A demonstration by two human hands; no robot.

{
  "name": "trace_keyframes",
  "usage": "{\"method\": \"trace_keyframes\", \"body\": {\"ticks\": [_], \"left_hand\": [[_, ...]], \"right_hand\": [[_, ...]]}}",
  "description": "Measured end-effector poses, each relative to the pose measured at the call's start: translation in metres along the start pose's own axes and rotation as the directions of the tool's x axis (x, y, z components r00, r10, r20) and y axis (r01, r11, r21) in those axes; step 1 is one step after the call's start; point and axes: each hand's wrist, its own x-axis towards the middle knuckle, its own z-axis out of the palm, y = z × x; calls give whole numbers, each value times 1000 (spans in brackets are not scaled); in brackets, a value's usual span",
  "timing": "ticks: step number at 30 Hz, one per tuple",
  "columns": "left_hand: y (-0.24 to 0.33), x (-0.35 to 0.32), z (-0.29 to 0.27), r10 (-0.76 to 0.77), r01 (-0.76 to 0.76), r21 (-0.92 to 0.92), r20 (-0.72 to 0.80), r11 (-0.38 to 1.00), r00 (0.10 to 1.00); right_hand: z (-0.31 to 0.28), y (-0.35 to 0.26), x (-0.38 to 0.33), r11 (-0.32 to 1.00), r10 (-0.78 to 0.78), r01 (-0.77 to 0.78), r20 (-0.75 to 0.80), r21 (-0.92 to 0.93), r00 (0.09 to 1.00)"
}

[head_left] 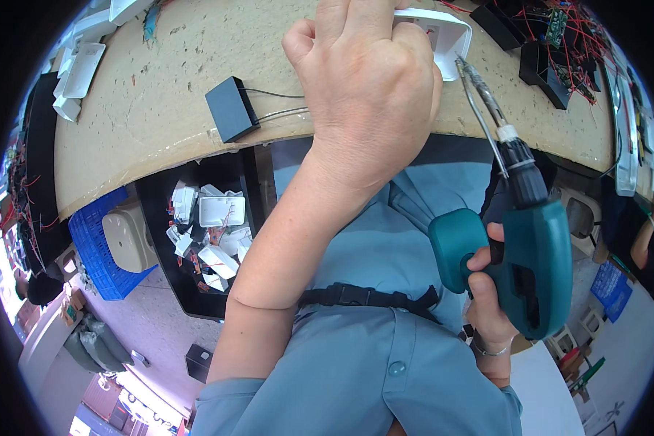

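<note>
An electronics assembly workshop, seen at one bench.

The worn, scuffed workbench (160, 116) carries white plastic housings (80, 69), a small black box (232, 109) with wire leads, and black trays of circuit boards tangled in red wires (559, 36). Below it sit a black bin of white casings (211, 240) and a blue crate (102, 254). A teal cordless screwdriver (530, 261) is in use.

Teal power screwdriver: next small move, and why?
Probably ease the bit tip down onto the white plastic housing. The right hand holds the teal power screwdriver with its bit angled at the housing's near edge, seemingly just short of it, while the left hand pins the housing on the beige workbench. No screw is visible.
</note>
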Motion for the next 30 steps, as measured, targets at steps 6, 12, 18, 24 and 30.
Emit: {"method": "trace_keyframes", "body": {"ticks": [6, 12, 18, 24, 30], "left_hand": [[0, 0, -2, -8, 8, -4, 14, 1000, 1000], [-1, 0, -3, 1, -1, -2, 21, 1000, 1000], [-3, 0, -17, 15, -13, -34, 52, 999, 999], [-1, -8, -23, 162, -163, 136, 14, 977, 987], [-2, -25, -17, 283, -266, 286, -18, 920, 959]], "right_hand": [[13, -6, 11, 989, 147, -148, 35, 15, 988], [15, -9, 12, 968, 223, -211, -78, 138, 972], [-9, -2, 3, 992, -79, 86, 87, -87, 993], [-10, -1, -7, 998, 60, -60, -102, 12, 993], [-6, 12, -26, 929, 278, -258, -41, 265, 960]]}}
